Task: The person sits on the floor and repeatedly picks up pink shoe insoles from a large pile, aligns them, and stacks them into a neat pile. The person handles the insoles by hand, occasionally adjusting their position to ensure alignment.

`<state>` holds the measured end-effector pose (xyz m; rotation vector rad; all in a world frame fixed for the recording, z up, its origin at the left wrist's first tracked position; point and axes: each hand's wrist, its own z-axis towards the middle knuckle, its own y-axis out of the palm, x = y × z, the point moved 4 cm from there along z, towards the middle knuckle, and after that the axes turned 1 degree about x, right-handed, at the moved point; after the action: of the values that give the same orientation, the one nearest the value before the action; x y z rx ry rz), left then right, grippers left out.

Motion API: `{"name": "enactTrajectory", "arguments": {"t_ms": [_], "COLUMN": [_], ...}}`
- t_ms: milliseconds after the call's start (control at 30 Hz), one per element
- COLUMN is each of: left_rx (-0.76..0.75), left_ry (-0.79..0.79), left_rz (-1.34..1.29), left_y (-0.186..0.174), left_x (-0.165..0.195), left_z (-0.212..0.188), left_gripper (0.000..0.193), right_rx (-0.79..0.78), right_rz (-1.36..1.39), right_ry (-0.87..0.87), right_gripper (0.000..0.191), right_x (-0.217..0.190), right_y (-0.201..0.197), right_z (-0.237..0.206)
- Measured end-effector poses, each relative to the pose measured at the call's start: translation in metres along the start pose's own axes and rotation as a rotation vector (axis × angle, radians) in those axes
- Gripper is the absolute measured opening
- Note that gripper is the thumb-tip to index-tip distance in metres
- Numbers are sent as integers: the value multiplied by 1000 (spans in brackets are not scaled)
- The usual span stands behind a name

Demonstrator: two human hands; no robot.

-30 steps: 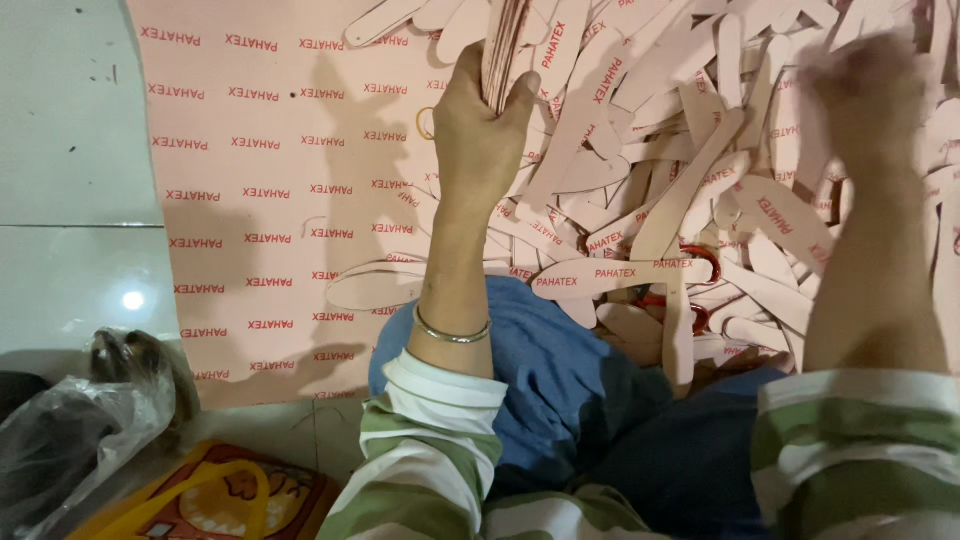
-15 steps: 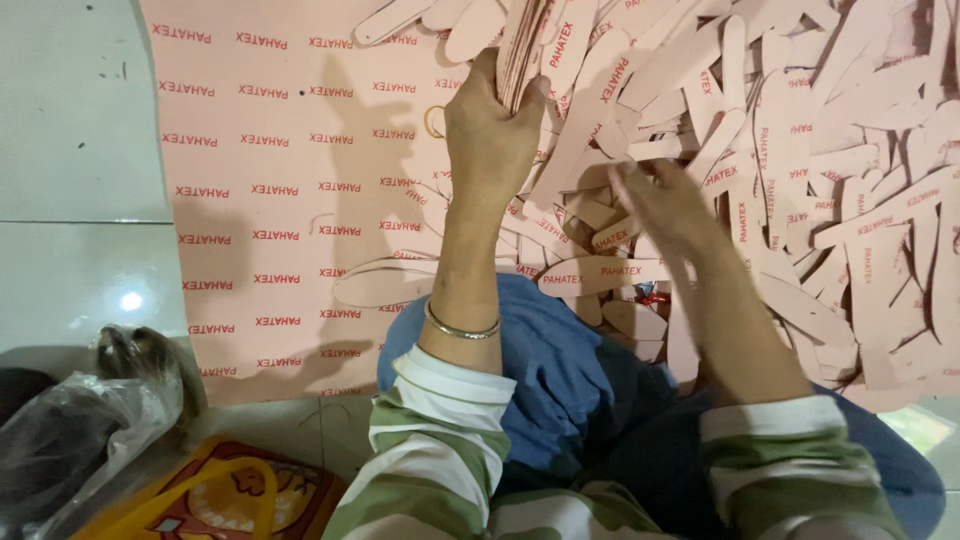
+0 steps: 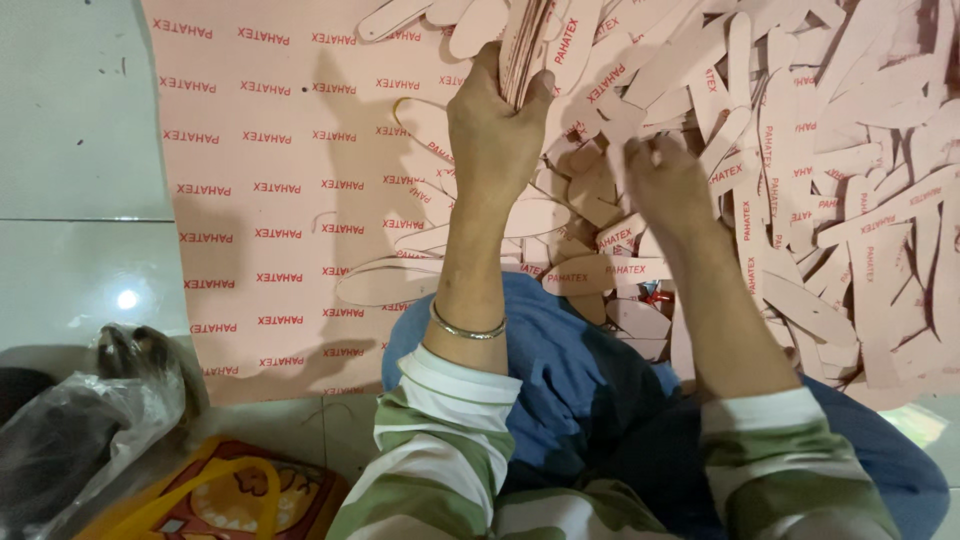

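- left hand (image 3: 492,130): grips upright stack of pink insole cutouts (image 3: 526,45)
- right hand (image 3: 668,180): fingers down on loose insole pile (image 3: 800,170)
- pink printed sheet (image 3: 270,190): flat on floor

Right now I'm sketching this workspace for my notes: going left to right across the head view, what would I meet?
Clear plastic bag → yellow-and-red bag → pink printed sheet → left hand gripping a stack of pink cutouts → right hand → pile of pink insole-shaped cutouts.

right hand (image 3: 668,180) drawn back from the far pile (image 3: 850,150), now beside the held stack (image 3: 525,45)
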<state>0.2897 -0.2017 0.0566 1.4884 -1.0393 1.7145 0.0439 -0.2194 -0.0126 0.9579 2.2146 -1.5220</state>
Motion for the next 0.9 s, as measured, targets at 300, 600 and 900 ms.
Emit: {"name": "enactTrajectory", "arguments": {"t_ms": [300,600,900], "left_rx": [-55,-258,-824], "left_ry": [17,-83,204], "left_rz": [-13,-154,-130], "left_y": [8,26,96], "left_x": [-4,15,41], "left_z": [-1,-18,-94], "left_gripper": [24,30,30], "right_rx": [-80,464,311], "right_rz": [335,-570,-254], "right_ry": [-77,-817,-674], "right_gripper": [15,9,11], "right_x": [-12,-80,-32], "right_y": [10,-163,-167], "right_z": [36,-115,-140]}}
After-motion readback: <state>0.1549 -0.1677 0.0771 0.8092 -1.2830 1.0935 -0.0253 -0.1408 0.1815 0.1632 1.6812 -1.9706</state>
